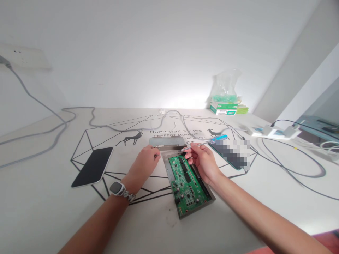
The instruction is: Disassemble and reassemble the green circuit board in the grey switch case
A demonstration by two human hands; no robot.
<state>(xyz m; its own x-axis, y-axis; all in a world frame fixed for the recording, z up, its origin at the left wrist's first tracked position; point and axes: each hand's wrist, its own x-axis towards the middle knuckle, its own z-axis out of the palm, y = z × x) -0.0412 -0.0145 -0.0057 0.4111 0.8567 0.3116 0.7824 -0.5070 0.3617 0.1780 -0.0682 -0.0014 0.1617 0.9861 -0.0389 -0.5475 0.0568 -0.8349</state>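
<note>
A green circuit board (186, 187) sits in an open grey metal case (198, 210) on the table in front of me. My right hand (202, 158) is closed around the metal shaft of a screwdriver (219, 138), above the board's far right corner. Its blue handle points right and its tip points left, near the case's far edge. My left hand (145, 160) is closed with its fingertips together, left of the case's far end. Small dark bits show at those fingertips, too small to make out. Just beyond lies a flat metal cover (166, 141).
A tablet-like dark slab (92, 167) lies at left, and a dark phone-like device (225, 153), partly blurred out, at right. Grey cables (106, 126) run along the back. A white power strip (267, 131) and green-white boxes (224, 107) stand at the right.
</note>
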